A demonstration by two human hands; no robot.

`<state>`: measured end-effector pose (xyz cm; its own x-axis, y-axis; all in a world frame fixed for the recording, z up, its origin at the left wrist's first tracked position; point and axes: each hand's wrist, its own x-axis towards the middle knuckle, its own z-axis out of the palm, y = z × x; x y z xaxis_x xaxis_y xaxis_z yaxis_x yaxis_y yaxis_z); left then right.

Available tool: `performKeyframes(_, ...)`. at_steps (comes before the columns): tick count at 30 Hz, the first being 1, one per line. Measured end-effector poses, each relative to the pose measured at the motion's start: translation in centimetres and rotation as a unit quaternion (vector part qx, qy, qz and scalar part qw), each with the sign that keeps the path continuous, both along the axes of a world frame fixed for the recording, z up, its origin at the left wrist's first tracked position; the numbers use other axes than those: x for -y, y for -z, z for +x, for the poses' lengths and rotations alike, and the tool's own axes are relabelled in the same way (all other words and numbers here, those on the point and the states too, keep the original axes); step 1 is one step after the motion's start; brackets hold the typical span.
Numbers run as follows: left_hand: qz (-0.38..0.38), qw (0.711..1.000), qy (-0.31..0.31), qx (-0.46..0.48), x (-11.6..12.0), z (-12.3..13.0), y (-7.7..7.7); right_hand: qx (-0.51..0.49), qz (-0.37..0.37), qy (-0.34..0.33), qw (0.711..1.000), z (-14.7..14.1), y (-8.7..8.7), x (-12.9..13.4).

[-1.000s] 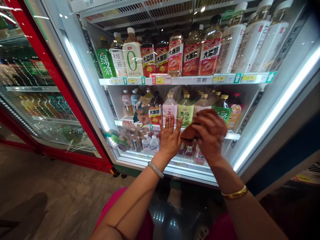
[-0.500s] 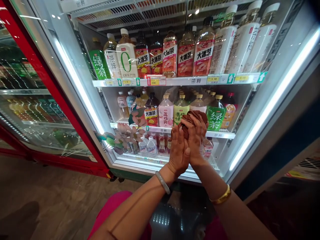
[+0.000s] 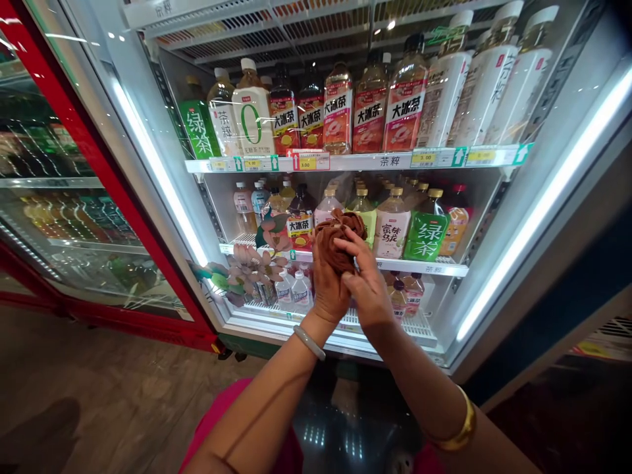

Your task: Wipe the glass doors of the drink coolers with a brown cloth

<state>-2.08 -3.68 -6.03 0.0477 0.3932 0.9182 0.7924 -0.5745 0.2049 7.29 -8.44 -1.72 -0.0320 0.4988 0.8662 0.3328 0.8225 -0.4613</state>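
A crumpled brown cloth (image 3: 336, 243) is bunched up between my two hands, in front of the fridge's middle shelf. My left hand (image 3: 328, 289) cups it from below and the left, its fingers mostly hidden behind the folds. From the right, my right hand (image 3: 368, 283) presses its fingers onto the cloth, thumb toward the left palm. A pale bangle circles my left wrist and a gold one my right. Just behind the cloth stand a pink-labelled bottle (image 3: 326, 207) and a bottle of peach-coloured label (image 3: 392, 227), both partly seen through the glass or opening.
Drink bottles line the upper shelf (image 3: 345, 162) and middle shelf, with smaller bottles (image 3: 299, 289) below. A flower decal (image 3: 254, 266) covers the lower left. Bright light strips (image 3: 548, 197) edge the fridge. A red-framed fridge (image 3: 113, 217) stands left, above a brown floor (image 3: 123, 395).
Both hands have shifted left with the cloth. The palms, pressed together around it before, have parted, and more of the bunched cloth shows on my left hand.
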Motion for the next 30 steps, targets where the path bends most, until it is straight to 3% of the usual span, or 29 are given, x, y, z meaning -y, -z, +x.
performKeyframes(3,0.117,0.992,-0.033,0.044,-0.6,-1.5,-1.8,0.015,-0.013,0.019,1.000,-0.3,-0.5,0.2)
performKeyframes(5,0.164,0.985,-0.053,0.027,-0.6,-2.5,-3.2,0.038,0.014,0.033,0.999,0.2,-1.4,0.0)
performKeyframes(7,0.154,0.986,-0.068,-0.004,-0.4,-3.6,-4.5,0.055,0.077,0.092,0.991,1.3,-2.4,-0.5)
performKeyframes(10,0.120,0.987,-0.103,0.005,0.0,-5.1,-5.9,0.060,0.172,0.241,0.953,3.3,-3.1,-1.9)
performKeyframes(13,0.130,0.975,-0.163,0.081,0.0,-5.3,-6.1,0.076,0.173,0.328,0.926,4.7,-2.3,-3.6)
performKeyframes(20,0.094,0.988,-0.120,0.036,0.2,-1.9,-3.8,0.140,0.120,0.357,0.916,4.5,0.3,-5.4)
performKeyframes(23,0.083,0.989,-0.117,0.036,-0.4,-3.4,-4.4,0.136,0.120,0.351,0.919,4.5,0.4,-5.3)
performKeyframes(27,0.099,0.969,-0.129,0.186,-1.8,-6.9,-5.9,0.143,0.121,0.343,0.920,4.8,0.6,-5.3)
performKeyframes(30,0.091,0.959,-0.140,0.228,-1.9,-6.9,-5.3,0.144,0.119,0.340,0.922,4.8,0.9,-5.3)
